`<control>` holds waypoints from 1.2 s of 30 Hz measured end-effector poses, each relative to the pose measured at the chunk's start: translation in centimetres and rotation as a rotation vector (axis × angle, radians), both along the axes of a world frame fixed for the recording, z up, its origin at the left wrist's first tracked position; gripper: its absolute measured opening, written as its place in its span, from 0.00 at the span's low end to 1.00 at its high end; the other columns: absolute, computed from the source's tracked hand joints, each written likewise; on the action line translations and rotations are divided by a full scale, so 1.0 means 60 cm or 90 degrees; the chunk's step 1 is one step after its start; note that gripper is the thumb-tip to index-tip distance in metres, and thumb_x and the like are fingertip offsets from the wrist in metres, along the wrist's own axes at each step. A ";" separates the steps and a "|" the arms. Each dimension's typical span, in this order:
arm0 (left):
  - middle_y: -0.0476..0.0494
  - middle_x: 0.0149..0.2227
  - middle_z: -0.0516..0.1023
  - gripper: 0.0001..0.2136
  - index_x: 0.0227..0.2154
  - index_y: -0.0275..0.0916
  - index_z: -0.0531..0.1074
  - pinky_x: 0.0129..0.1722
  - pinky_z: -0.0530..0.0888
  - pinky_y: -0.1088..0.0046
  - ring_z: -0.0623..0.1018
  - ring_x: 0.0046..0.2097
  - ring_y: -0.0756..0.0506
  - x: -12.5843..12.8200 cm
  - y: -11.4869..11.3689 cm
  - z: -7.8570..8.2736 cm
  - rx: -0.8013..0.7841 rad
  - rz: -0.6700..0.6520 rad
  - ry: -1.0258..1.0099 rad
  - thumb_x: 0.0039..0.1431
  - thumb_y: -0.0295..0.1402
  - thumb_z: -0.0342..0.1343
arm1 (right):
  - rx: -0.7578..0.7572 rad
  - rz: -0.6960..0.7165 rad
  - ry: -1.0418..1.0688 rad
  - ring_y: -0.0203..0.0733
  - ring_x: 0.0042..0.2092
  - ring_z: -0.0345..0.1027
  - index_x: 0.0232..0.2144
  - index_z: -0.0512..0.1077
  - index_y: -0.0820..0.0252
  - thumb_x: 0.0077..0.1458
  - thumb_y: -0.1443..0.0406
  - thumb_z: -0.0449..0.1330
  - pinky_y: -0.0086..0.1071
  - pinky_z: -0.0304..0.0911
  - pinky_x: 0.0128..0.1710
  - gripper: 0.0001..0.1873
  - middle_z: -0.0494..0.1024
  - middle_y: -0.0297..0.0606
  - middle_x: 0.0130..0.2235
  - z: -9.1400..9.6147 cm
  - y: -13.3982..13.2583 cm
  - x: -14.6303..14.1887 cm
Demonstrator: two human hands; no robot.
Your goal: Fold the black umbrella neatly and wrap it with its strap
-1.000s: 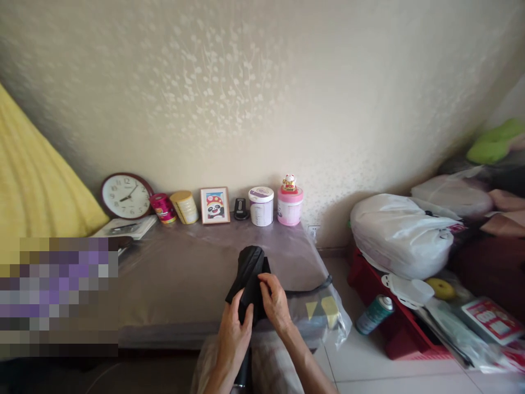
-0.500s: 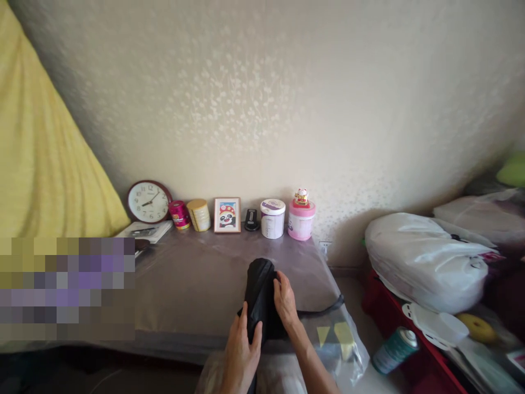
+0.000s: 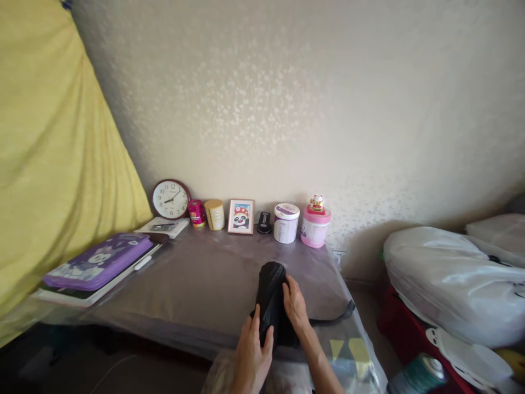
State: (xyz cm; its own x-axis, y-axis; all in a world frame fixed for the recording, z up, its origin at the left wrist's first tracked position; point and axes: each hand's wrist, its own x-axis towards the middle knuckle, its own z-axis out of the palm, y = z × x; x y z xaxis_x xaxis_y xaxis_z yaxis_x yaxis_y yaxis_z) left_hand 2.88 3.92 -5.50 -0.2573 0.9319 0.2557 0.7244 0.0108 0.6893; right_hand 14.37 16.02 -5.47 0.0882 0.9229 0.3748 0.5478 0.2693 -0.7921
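Both hands working: left hand (image 3: 253, 350) clamps around the black folded cloth (image 3: 270, 287), right hand (image 3: 296, 305) presses it flat-fingered at the table (image 3: 197, 284) front edge; mostly rolled, lower end looks loose

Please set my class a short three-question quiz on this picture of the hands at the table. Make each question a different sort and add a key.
1. True or false: the left hand and the right hand both hold the black bundle.
2. What sits on the lid of the pink tub? A) a small cat figure B) a candle C) a spoon
3. Fill in: leftmost in the row at the back of the table stands the ____.
Key: 1 true; 2 A; 3 clock.
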 end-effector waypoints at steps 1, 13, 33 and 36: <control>0.33 0.52 0.70 0.25 0.58 0.33 0.58 0.51 0.67 0.64 0.69 0.54 0.41 0.000 0.000 0.000 0.002 0.002 0.002 0.60 0.40 0.43 | -0.008 0.006 -0.006 0.49 0.54 0.63 0.50 0.66 0.70 0.56 0.58 0.42 0.44 0.56 0.55 0.27 0.70 0.54 0.51 -0.001 -0.010 -0.005; 0.30 0.49 0.71 0.25 0.58 0.29 0.58 0.50 0.68 0.63 0.72 0.51 0.39 0.012 -0.002 0.010 0.013 -0.012 0.113 0.61 0.38 0.40 | -0.077 0.012 0.029 0.50 0.59 0.56 0.53 0.63 0.67 0.55 0.58 0.49 0.44 0.54 0.56 0.27 0.64 0.53 0.57 -0.013 -0.038 -0.027; 0.30 0.52 0.69 0.24 0.58 0.28 0.56 0.51 0.66 0.69 0.71 0.52 0.42 0.003 -0.008 0.032 -0.065 -0.028 0.176 0.63 0.36 0.37 | -0.148 0.019 0.194 0.50 0.59 0.56 0.58 0.57 0.66 0.51 0.50 0.53 0.41 0.51 0.58 0.37 0.64 0.50 0.57 0.011 -0.071 -0.031; 0.31 0.51 0.70 0.23 0.58 0.28 0.57 0.50 0.66 0.69 0.71 0.51 0.42 0.004 -0.007 0.031 -0.047 -0.021 0.195 0.64 0.36 0.37 | -0.145 0.018 0.196 0.50 0.59 0.56 0.58 0.57 0.67 0.51 0.50 0.53 0.41 0.51 0.58 0.37 0.64 0.50 0.57 0.011 -0.070 -0.031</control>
State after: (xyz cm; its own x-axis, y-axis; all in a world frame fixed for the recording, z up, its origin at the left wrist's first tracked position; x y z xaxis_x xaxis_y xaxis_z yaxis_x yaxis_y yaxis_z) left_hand 3.10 3.49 -3.66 -0.1482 0.9572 0.2486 0.8992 0.0257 0.4369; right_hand 12.50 11.80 -4.81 0.1383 0.9832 0.1190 0.2694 0.0783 -0.9598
